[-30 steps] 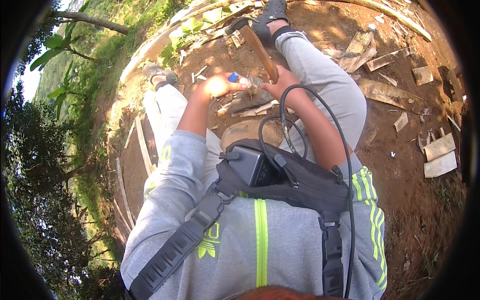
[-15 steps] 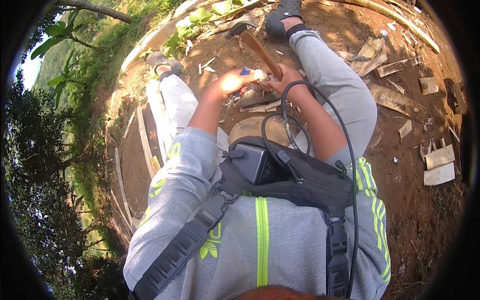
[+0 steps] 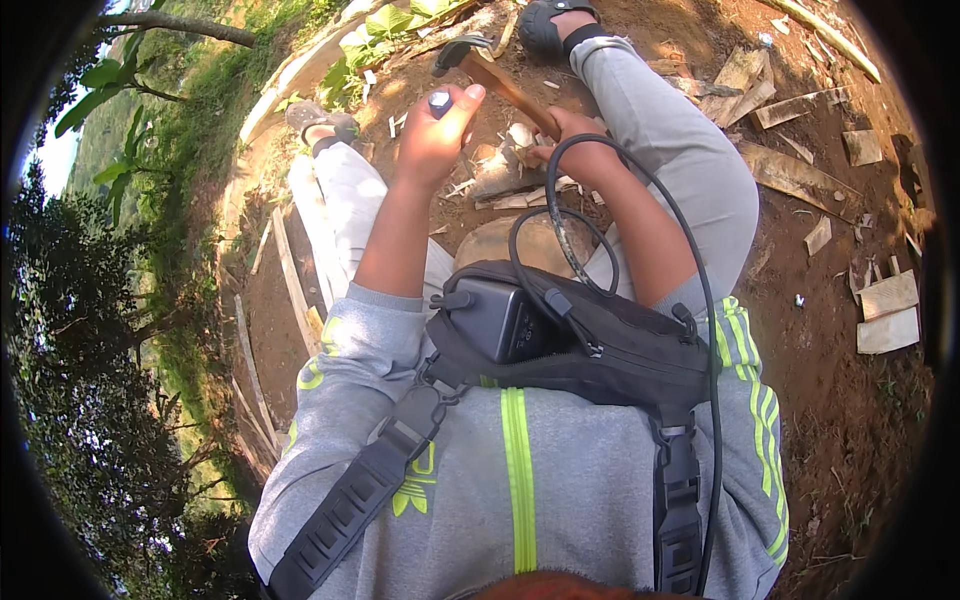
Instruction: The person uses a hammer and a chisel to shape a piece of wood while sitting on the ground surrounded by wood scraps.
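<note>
Two-handed, grips a dark tool (image 3: 439, 104) in the left hand (image 3: 430, 145) with tightly curled fingers. Holds a hammer (image 3: 510, 93) by its wooden handle in the right hand (image 3: 584, 147), with wrapped fingers, near wood scraps (image 3: 528, 198).

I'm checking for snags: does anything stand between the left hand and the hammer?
Nothing visible stands between the left hand and the hammer, whose head lies just beyond it in the picture; depth is hard to judge. The black cable passes in front of the right hand, off that gap.
</note>
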The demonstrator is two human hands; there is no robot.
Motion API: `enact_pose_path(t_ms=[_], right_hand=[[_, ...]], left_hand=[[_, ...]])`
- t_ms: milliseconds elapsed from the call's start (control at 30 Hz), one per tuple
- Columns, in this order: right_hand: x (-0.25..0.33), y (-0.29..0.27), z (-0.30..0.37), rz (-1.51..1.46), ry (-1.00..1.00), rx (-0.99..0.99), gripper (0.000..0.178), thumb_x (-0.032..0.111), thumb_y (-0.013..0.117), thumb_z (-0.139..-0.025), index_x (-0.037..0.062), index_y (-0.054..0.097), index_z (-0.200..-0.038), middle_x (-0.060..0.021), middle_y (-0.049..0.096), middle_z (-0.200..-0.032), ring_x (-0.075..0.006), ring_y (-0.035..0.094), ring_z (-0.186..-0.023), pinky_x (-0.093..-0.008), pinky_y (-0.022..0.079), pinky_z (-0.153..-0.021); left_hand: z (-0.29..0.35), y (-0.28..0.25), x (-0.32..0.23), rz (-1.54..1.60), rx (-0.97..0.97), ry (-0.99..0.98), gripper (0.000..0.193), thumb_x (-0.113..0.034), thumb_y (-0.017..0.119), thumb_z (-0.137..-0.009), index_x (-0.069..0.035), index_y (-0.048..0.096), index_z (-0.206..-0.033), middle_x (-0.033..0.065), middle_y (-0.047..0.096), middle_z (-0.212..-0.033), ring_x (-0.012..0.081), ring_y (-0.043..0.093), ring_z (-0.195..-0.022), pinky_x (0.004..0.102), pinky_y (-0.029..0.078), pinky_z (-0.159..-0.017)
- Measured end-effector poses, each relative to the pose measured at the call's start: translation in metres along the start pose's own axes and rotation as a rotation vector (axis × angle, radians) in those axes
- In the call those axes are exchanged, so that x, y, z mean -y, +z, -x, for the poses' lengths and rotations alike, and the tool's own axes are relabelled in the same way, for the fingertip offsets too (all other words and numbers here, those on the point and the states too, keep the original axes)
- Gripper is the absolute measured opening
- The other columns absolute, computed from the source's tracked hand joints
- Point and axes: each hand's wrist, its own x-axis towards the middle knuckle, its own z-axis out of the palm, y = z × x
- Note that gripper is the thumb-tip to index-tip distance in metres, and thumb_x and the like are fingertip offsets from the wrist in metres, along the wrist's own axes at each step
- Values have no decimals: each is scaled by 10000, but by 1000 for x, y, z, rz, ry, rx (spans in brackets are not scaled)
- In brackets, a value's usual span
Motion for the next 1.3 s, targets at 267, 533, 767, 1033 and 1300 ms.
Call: enact_pose_path(t_ms=[267,533,767,1033,1300], right_hand=[[4,-2,4,-25,13,3,462,281,892,-847,93,678,-1210,-164,747,-1098,-325,714,-1033,-437,535,-891],[-8,4,-3,-62,-39,-19,465,279,902,-830,74,675,-1180,-156,745,-1064,-307,716,-992,-430,534,-858],[-8,5,-1,-70,-64,-36,470,290,908,-819,81,678,-1171,-155,746,-1019,-319,717,-963,-434,532,-844],[-4,2,0,-56,-47,-27,470,319,903,-816,83,684,-1159,-166,759,-1042,-337,725,-996,-436,537,-872],[1,-3,5,-78,-30,-35,471,319,901,-814,86,709,-1175,-181,765,-1080,-349,722,-1045,-441,534,-897]], left_hand=[[11,32,-44,271,-2,352,450,-271,581,-1097,-91,449,-705,18,437,-650,150,438,-615,323,378,-641],[1,41,-36,362,11,354,479,-307,581,-1097,-86,443,-696,16,423,-621,138,416,-581,315,366,-608],[1,43,-35,416,14,353,460,-292,621,-1095,-99,461,-708,-22,442,-635,93,418,-592,281,366,-573],[2,47,-40,377,-29,309,464,-306,592,-1101,-88,456,-714,1,431,-621,114,410,-578,299,360,-584],[5,51,-42,364,-118,301,483,-301,583,-1103,-101,441,-687,16,437,-617,130,405,-573,313,370,-596]])
